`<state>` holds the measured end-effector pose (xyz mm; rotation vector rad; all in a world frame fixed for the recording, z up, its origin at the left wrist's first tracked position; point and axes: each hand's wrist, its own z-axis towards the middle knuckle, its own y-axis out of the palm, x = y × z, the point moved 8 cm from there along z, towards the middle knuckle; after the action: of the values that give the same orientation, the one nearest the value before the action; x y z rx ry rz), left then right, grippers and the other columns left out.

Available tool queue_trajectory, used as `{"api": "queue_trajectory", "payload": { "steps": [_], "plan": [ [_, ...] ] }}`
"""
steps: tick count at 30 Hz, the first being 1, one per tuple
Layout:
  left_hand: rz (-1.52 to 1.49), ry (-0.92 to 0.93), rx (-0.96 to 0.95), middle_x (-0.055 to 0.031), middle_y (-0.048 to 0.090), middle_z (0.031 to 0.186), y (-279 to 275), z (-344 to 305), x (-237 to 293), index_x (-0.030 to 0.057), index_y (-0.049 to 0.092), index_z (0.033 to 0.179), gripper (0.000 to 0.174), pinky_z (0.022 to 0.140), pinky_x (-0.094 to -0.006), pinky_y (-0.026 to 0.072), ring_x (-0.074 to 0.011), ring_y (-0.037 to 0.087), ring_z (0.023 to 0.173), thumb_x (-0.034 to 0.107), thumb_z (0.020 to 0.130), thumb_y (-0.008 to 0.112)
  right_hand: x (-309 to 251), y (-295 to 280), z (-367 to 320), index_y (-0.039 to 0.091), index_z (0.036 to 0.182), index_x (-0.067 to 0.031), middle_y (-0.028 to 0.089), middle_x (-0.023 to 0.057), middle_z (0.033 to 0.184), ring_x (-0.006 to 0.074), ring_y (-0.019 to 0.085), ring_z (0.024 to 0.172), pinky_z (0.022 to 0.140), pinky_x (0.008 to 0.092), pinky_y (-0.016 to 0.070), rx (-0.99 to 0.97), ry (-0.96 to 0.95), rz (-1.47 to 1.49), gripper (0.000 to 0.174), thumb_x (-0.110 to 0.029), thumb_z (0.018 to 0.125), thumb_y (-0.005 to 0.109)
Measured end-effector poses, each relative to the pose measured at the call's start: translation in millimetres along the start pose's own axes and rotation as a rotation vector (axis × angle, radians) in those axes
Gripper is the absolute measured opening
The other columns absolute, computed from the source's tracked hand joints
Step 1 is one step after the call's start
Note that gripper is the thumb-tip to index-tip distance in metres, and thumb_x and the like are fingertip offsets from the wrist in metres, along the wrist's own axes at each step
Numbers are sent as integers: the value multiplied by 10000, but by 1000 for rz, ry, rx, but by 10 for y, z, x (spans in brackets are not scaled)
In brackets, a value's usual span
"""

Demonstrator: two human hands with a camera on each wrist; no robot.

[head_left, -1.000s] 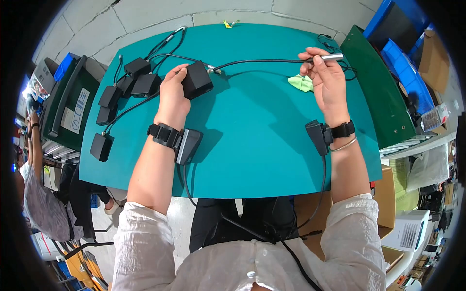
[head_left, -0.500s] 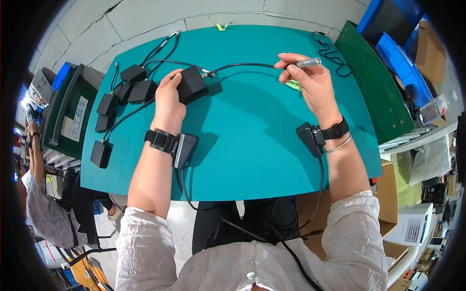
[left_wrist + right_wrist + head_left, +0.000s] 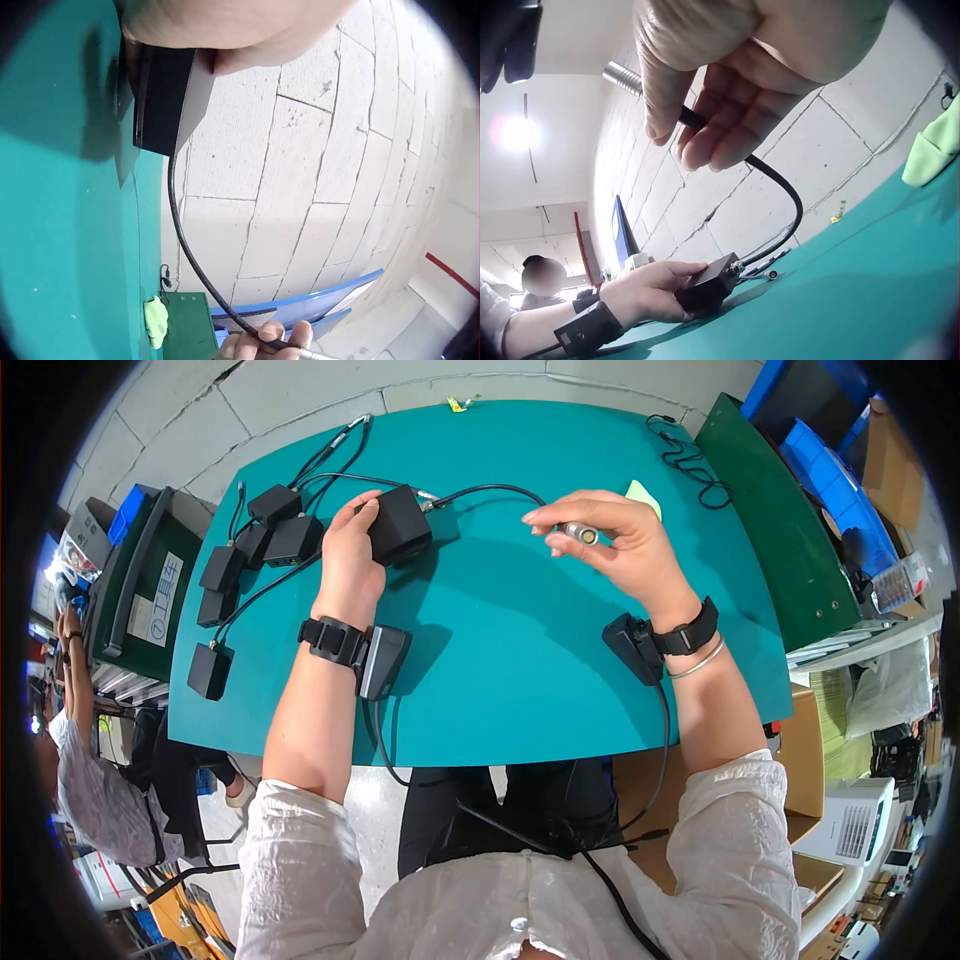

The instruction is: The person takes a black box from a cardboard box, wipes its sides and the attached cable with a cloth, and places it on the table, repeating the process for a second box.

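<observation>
My left hand [image 3: 350, 555] grips a black box [image 3: 401, 525] above the left half of the teal table. A black cable [image 3: 490, 488] runs from the box's right side to my right hand [image 3: 630, 550]. There my fingers and thumb pinch the cable just behind its silver round connector [image 3: 580, 534], whose open end faces the head camera. In the right wrist view the connector [image 3: 622, 78] sticks out past my thumb, and the cable [image 3: 791, 195] bends down to the box [image 3: 709, 286]. The left wrist view shows the box [image 3: 166, 97] under my left hand [image 3: 232, 26].
Several black boxes [image 3: 273, 505] with cables lie at the table's left. A light green cloth [image 3: 643, 498] is behind my right hand, and a thin black cable [image 3: 690, 463] lies at the back right. Green cabinets flank the table; another person [image 3: 100, 790] is at far left.
My right hand has moved left and toward the box with the connector, which has turned to face the camera. The cable arcs in a shorter span. My left hand has shifted little.
</observation>
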<state>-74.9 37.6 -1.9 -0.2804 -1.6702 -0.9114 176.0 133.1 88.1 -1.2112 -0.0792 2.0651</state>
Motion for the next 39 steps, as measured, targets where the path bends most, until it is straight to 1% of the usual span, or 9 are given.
{"api": "queue_trajectory", "payload": {
  "steps": [9,11,19,25,27,29,30,34,39],
  "plan": [
    [27,5,-4,-72,600,1002,19,-25,5,29,581,1072,169,770,-321,510,-158,599,888,107,953,491,-146,316,-41,714,952,-95,673,52,804,166,637,704,598,260,498,-180,-160,-263,277,41,711,705],
    [47,0,-14,-105,600,1062,21,-10,1,9,551,1133,211,831,-346,516,-193,609,956,94,962,461,-190,337,-43,715,944,-98,676,50,810,174,638,706,599,266,498,-182,-179,-296,285,50,700,702],
    [35,-12,-7,-110,604,1060,35,-30,2,10,557,1128,210,830,-345,519,-194,613,953,95,962,459,-241,351,-49,715,933,-103,680,49,814,187,638,712,596,273,494,-177,-241,-364,310,69,676,689],
    [-3,7,10,-100,575,1071,54,-41,10,-13,463,1222,340,770,-342,527,-184,604,930,68,907,563,-204,305,-33,704,964,-136,646,20,942,168,633,725,615,275,522,-149,-204,-344,324,45,697,677],
    [-25,21,30,-106,560,1105,39,-37,13,-32,411,1277,443,783,-344,526,-187,598,958,48,883,598,-258,120,-5,703,996,-133,596,47,1034,160,609,755,649,263,515,41,-205,-283,343,65,719,667],
    [-96,24,-118,-114,535,1156,140,7,6,-58,322,1339,607,843,-343,504,-191,578,1012,4,833,651,-288,-19,12,694,1034,-112,563,57,1048,134,576,819,724,256,488,82,-235,-330,287,28,789,645],
    [-112,70,-160,-97,584,1141,196,12,23,-12,486,1240,412,915,-363,474,-211,579,1052,25,856,630,-260,-203,-6,680,1057,-86,564,45,1037,121,563,827,753,253,470,266,-193,-260,245,-11,831,621],
    [-11,161,-267,-87,607,1125,342,-79,103,23,527,1231,426,922,-329,452,-181,577,1040,2,826,657,11,-740,-138,587,1163,10,554,46,1022,102,515,845,804,247,427,731,-38,162,275,-162,959,521],
    [82,244,-439,-80,644,1054,580,-269,207,28,586,1150,393,895,-314,479,-158,599,979,-63,777,672,508,-1181,-360,550,1162,11,550,69,1027,124,503,834,796,288,435,939,52,450,269,-172,977,483]
  ]
}}
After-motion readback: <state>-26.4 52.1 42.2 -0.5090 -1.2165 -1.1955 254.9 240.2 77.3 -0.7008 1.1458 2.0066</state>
